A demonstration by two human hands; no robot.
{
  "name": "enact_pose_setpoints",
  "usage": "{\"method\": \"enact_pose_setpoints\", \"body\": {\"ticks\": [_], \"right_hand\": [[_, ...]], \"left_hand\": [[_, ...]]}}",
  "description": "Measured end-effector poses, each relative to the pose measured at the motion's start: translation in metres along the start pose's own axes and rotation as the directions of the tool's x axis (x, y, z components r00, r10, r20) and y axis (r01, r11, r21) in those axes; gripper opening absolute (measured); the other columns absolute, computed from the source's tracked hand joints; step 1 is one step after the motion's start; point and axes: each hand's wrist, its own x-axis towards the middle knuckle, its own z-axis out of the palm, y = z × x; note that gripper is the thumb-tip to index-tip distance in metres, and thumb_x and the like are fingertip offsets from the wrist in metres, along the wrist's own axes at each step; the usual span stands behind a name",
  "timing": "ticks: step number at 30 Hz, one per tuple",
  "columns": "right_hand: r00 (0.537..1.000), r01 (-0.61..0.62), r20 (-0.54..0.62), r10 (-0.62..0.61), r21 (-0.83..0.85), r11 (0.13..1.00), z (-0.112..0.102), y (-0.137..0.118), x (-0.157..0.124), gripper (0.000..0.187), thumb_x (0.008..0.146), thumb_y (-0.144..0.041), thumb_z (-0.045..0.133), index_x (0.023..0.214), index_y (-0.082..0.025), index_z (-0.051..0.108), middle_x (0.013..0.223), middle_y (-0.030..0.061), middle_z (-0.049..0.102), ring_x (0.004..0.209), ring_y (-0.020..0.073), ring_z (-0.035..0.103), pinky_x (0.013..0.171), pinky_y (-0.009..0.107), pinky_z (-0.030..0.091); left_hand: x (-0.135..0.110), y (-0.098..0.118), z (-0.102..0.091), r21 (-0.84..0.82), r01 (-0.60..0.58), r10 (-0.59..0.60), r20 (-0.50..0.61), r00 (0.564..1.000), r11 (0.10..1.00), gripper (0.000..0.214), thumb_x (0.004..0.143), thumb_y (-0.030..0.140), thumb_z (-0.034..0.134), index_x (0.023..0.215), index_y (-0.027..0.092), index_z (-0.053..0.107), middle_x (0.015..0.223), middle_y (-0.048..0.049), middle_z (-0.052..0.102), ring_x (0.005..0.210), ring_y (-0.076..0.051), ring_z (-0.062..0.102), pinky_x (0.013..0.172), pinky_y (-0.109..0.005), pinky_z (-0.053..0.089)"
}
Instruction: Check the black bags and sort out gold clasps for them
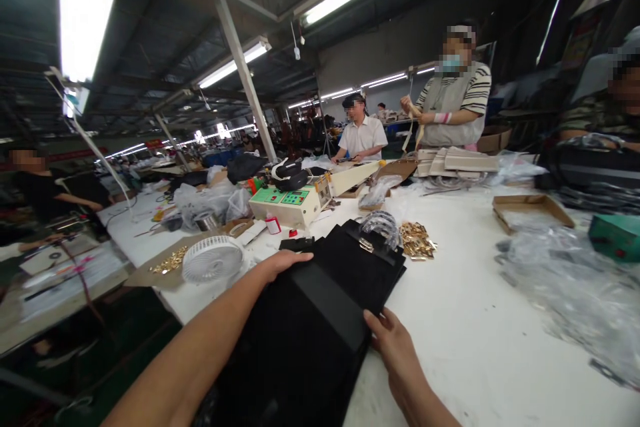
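Observation:
A stack of black fabric pieces (350, 267) lies on the white table (465, 320) in front of me. My left hand (281, 262) rests flat on the stack's left side, fingers stretched out. My right hand (390, 337) touches the near right edge of the top black piece (330, 307), fingers curled against it. A pile of gold metal fittings (417, 240) and a coiled clear plastic bundle (383, 223) sit at the stack's far end.
A small white fan (213, 259) and more gold fittings (170, 261) lie to the left. A green-panelled machine (293, 203) stands behind. Clear plastic bags (570, 280), a flat cardboard tray (530, 208) and a green box (616, 235) are on the right. Several people work around the table.

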Motion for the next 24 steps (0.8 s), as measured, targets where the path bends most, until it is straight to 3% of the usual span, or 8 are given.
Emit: {"method": "enact_pose_setpoints", "body": {"ticks": [6, 10, 12, 15, 17, 18, 21, 24], "right_hand": [[0.995, -0.005, -0.102, -0.001, -0.056, 0.998, -0.005, 0.005, 0.006, 0.078, 0.074, -0.064, 0.077, 0.13, -0.012, 0.062, 0.134, 0.0127, 0.065, 0.126, 0.0297, 0.061, 0.102, 0.035, 0.052], [0.992, -0.128, 0.0, 0.128, 0.046, 0.991, -0.016, -0.007, 0.007, 0.066, 0.076, -0.058, 0.073, 0.126, -0.016, 0.064, 0.125, 0.0122, 0.069, 0.116, 0.0279, 0.066, 0.087, 0.035, 0.056], [0.987, -0.155, 0.016, 0.159, -0.149, 0.977, -0.026, -0.018, 0.009, 0.059, 0.081, -0.059, 0.067, 0.121, -0.015, 0.067, 0.111, 0.0134, 0.072, 0.102, 0.0286, 0.069, 0.079, 0.037, 0.055], [0.999, 0.021, -0.016, -0.042, -0.674, 0.739, -0.04, -0.039, 0.008, 0.053, 0.085, -0.054, 0.064, 0.118, -0.013, 0.071, 0.093, 0.0154, 0.071, 0.096, 0.0356, 0.069, 0.089, 0.05, 0.051], [0.972, 0.165, 0.033, -0.233, -0.802, 0.574, -0.045, -0.054, -0.001, 0.057, 0.087, -0.044, 0.063, 0.131, -0.01, 0.067, 0.104, 0.0164, 0.072, 0.111, 0.0379, 0.065, 0.103, 0.054, 0.044], [0.955, 0.216, 0.044, -0.293, -0.779, 0.589, -0.044, -0.061, -0.008, 0.063, 0.088, -0.042, 0.06, 0.141, -0.009, 0.06, 0.116, 0.0164, 0.07, 0.118, 0.0365, 0.063, 0.107, 0.051, 0.043], [0.955, 0.267, 0.02, -0.297, -0.502, 0.823, -0.033, -0.087, -0.039, 0.076, 0.09, -0.046, 0.055, 0.156, -0.011, 0.044, 0.144, 0.0149, 0.056, 0.122, 0.0305, 0.061, 0.093, 0.041, 0.054], [0.961, 0.271, 0.027, -0.275, -0.275, 0.922, -0.014, -0.115, -0.068, 0.079, 0.09, -0.065, 0.057, 0.153, -0.019, 0.048, 0.153, 0.0106, 0.049, 0.13, 0.0308, 0.056, 0.087, 0.038, 0.056]], "left_hand": [[-0.076, 0.047, -0.003, -0.238, -0.105, 0.182, 0.327, 0.927, 0.965, 0.093, 0.069, 0.048, 0.087, 0.151, 0.029, 0.046, 0.143, -0.0061, 0.062, 0.127, -0.028, 0.064, 0.101, -0.034, 0.056], [-0.135, 0.085, 0.027, -0.243, -0.141, 0.248, 0.493, 0.834, 0.96, 0.082, 0.07, 0.041, 0.087, 0.145, 0.029, 0.055, 0.136, -0.0044, 0.068, 0.124, -0.03, 0.065, 0.098, -0.035, 0.056], [-0.153, 0.097, 0.049, -0.262, -0.157, 0.278, 0.529, 0.802, 0.952, 0.081, 0.069, 0.041, 0.087, 0.141, 0.025, 0.056, 0.131, -0.0072, 0.07, 0.12, -0.031, 0.067, 0.098, -0.037, 0.056], [-0.168, 0.103, 0.081, -0.232, -0.215, 0.301, 0.451, 0.841, 0.949, 0.08, 0.064, 0.039, 0.089, 0.135, 0.023, 0.057, 0.127, -0.0078, 0.071, 0.117, -0.031, 0.069, 0.099, -0.038, 0.056], [-0.174, 0.102, 0.101, -0.225, -0.275, 0.343, 0.371, 0.863, 0.935, 0.077, 0.062, 0.038, 0.09, 0.131, 0.023, 0.059, 0.125, -0.0059, 0.072, 0.118, -0.029, 0.068, 0.101, -0.036, 0.055], [-0.176, 0.1, 0.109, -0.221, -0.289, 0.352, 0.34, 0.872, 0.931, 0.077, 0.063, 0.04, 0.09, 0.13, 0.024, 0.058, 0.123, -0.0053, 0.073, 0.116, -0.028, 0.069, 0.099, -0.035, 0.056], [-0.18, 0.094, 0.128, -0.183, -0.262, 0.303, 0.252, 0.919, 0.948, 0.081, 0.067, 0.051, 0.086, 0.137, 0.029, 0.052, 0.117, -0.0051, 0.074, 0.104, -0.029, 0.073, 0.081, -0.037, 0.059], [-0.182, 0.085, 0.134, -0.197, -0.29, 0.322, 0.156, 0.934, 0.936, 0.078, 0.07, 0.049, 0.082, 0.138, 0.029, 0.052, 0.116, -0.006, 0.075, 0.1, -0.03, 0.074, 0.081, -0.038, 0.059]]}}
